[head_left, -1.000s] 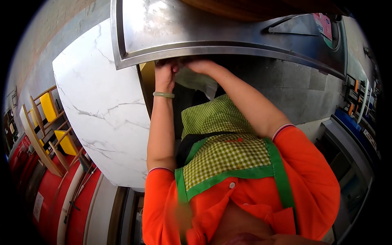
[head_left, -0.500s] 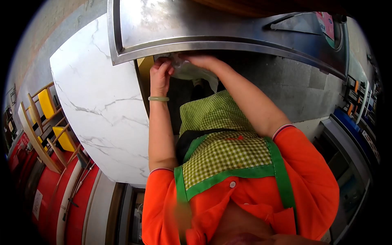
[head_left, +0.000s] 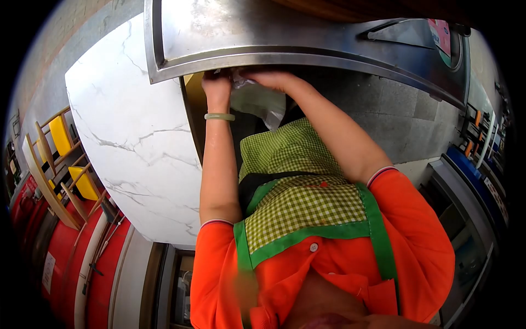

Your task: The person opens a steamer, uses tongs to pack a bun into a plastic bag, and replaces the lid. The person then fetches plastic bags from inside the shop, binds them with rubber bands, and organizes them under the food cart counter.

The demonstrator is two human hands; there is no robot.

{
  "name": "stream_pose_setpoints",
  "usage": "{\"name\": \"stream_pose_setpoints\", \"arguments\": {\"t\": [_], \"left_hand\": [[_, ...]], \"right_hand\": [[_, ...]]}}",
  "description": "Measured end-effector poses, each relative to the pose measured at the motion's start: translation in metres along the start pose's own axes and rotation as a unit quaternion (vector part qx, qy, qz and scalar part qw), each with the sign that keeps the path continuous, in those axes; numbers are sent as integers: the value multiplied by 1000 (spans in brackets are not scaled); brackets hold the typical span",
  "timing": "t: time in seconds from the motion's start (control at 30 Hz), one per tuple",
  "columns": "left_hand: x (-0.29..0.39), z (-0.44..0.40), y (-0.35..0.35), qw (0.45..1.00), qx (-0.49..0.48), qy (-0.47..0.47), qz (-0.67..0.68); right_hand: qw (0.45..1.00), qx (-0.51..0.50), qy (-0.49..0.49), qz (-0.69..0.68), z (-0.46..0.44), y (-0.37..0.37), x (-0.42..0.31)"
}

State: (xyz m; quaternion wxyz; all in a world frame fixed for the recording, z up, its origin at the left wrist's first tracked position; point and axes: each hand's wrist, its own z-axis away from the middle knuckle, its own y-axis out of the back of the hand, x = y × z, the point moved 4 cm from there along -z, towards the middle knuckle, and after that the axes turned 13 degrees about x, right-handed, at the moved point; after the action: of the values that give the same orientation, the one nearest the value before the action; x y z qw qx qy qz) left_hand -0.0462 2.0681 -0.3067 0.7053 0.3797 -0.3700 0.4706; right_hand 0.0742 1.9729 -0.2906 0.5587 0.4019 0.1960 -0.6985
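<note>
A thin clear plastic bag (head_left: pixel 257 101) hangs below the front edge of the steel counter, its lower corner down by my apron. My left hand (head_left: pixel 217 85), with a pale green bangle on the wrist, is closed at the bag's gathered left top. On the other side, my right hand (head_left: pixel 267 78) grips the bag's upper edge. The counter lip shades and partly hides the fingertips of both hands. What the bag contains, if anything, I cannot make out.
The steel counter (head_left: pixel 263 35) spans the top of the view above my hands. To the left stands a white marble-patterned table (head_left: pixel 137 148). My green checked apron (head_left: pixel 307 214) is just below the bag. Wooden chairs with yellow parts (head_left: pixel 60 137) are at far left.
Both hands have shifted slightly up, further under the counter edge. The bag now hangs more spread out, its lower corner nearer the apron. The left fingers are more hidden.
</note>
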Motion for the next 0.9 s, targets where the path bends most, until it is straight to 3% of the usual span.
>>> {"name": "stream_pose_setpoints", "arguments": {"t": [0.03,0.1,0.17,0.23,0.4,0.47,0.5,0.57,0.67,0.9], "left_hand": [[2,4,2,999,6,34,4],[8,16,4,999,-35,13,14],[7,23,3,997,-73,-5,22],[0,28,0,995,-100,3,5],[1,28,1,997,-62,20,32],[1,29,4,996,-72,46,-5],[0,28,6,996,-70,47,-5],[2,27,7,996,-79,36,-23],[2,25,9,995,-89,32,-32],[-2,16,14,992,-112,10,-54]], "right_hand": [[1000,0,19,8,2,-1,-1],[999,-2,39,17,3,-6,3],[994,97,52,12,4,-13,14],[988,129,68,48,8,-16,13],[947,246,129,160,34,-12,-10],[893,323,260,175,45,-5,-26],[894,321,260,175,43,-6,-25],[857,325,355,184,39,-8,-33],[820,355,393,218,35,-10,-35],[835,366,340,230,31,-16,-33]]}}
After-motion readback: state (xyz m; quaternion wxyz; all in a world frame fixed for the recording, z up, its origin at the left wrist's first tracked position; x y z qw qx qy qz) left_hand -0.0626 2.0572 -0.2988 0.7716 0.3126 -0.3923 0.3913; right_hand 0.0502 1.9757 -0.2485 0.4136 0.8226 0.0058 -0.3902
